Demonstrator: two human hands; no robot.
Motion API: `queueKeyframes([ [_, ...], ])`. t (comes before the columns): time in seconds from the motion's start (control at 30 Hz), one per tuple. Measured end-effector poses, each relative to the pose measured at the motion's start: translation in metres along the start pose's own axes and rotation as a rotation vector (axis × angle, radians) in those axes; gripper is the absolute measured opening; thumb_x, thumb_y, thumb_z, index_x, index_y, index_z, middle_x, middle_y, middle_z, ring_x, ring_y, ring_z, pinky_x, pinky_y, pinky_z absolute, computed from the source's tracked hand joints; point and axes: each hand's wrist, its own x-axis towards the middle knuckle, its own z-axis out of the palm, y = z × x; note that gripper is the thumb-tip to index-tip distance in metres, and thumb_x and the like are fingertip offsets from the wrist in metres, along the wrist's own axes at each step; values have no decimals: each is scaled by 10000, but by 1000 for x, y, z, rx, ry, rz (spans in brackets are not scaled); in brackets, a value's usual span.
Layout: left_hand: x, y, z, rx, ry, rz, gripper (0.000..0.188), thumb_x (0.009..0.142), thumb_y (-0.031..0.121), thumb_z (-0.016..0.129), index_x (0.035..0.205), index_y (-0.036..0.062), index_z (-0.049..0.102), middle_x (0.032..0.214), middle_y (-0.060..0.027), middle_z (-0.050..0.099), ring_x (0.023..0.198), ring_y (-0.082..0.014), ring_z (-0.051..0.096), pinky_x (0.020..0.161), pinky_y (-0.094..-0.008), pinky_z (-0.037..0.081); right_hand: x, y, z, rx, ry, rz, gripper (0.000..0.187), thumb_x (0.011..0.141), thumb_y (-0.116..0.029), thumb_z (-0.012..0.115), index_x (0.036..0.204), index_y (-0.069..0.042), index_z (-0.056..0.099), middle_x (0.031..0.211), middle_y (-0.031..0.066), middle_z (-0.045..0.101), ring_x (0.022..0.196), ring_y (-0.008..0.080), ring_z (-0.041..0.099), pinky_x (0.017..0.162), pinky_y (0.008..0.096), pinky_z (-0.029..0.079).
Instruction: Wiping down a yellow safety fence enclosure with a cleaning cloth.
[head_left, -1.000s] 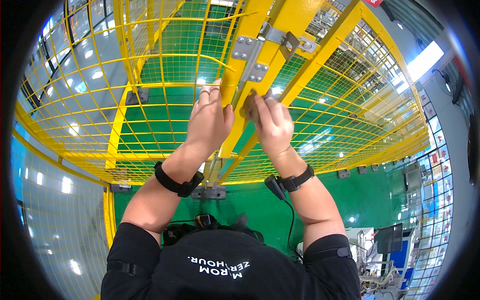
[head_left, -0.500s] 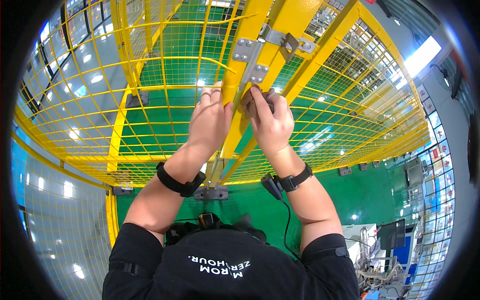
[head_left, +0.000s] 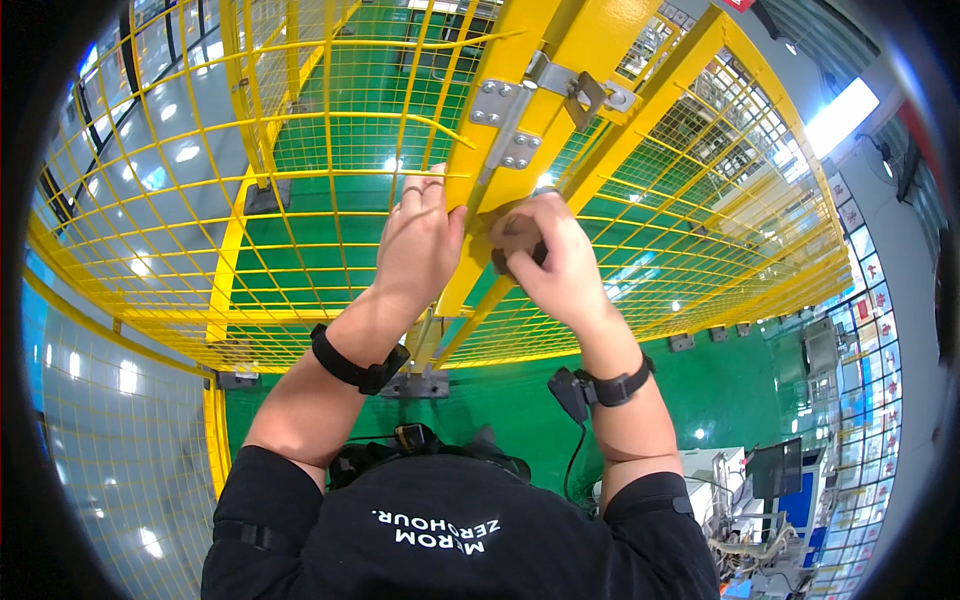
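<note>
My left hand (head_left: 413,243) grips the edge of a yellow steel post (head_left: 500,55), its thumb on the near face and its fingers round the far left side. Level with it, my right hand (head_left: 555,250) is closed, fingers curled at a second yellow post (head_left: 600,45) just to the right. A dark brown piece (head_left: 503,262) shows under its fingers, blurred, its kind unclear. Above both hands a silver hinge (head_left: 512,122) with several bolts joins the posts. Beside it sits a metal latch plate (head_left: 586,98).
Yellow wire mesh panels (head_left: 330,215) spread on both sides, with a few bent wire ends left of the post. A grey foot plate (head_left: 418,384) stands on the green floor (head_left: 500,395). Equipment with cables and a dark monitor (head_left: 778,468) is at lower right.
My right hand has moved down and right along the post, away from the hinge, its index finger now curled. My left hand keeps its place on the post.
</note>
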Motion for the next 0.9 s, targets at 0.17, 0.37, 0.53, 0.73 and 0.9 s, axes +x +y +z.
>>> queueKeyframes([
  [0.17, 0, -1, 1, -6, 8, 15, 523, 974, 140, 666, 1417, -82, 499, 1278, -285, 590, 1071, -448, 653, 934, -483, 549, 16, -2, 1, -102, 338, 373, 514, 871, -122, 788, 1258, -10, 470, 1041, 246, 699, 903, 464, 718, 774, 491, 580],
  [0.37, 1, 2, 1, 9, 28, 16, 524, 976, 142, 666, 1419, -82, 498, 1277, -280, 591, 1057, -448, 658, 917, -485, 551, 20, 9, 30, -319, 609, 23, 346, 833, -52, 783, 1166, -10, 696, 1152, 211, 659, 1055, 366, 667, 899, 421, 554],
  [0.53, 1, 7, 1, 5, 0, -12, 529, 974, 144, 672, 1419, -84, 497, 1276, -280, 591, 1054, -450, 660, 919, -487, 552, 13, 19, 63, -207, 792, 175, 323, 877, 36, 728, 1195, 10, 679, 1256, 188, 591, 1171, 369, 625, 1016, 418, 516],
  [0.73, -1, 1, 0, 20, 1, -41, 539, 968, 136, 680, 1423, -85, 493, 1276, -284, 590, 1057, -453, 657, 919, -486, 552, 8, 15, 57, -185, 769, 195, 284, 915, 40, 683, 1196, 66, 653, 1274, 216, 641, 1168, 351, 652, 1020, 403, 536],
  [0.9, -1, 8, 0, -12, 13, -54, 481, 952, 118, 700, 1369, -56, 534, 1259, -264, 599, 1103, -454, 630, 907, -483, 547, 15, 0, 61, -162, 712, 227, 370, 885, 14, 727, 1240, 69, 637, 1247, 242, 658, 1157, 416, 644, 1009, 463, 531],
])
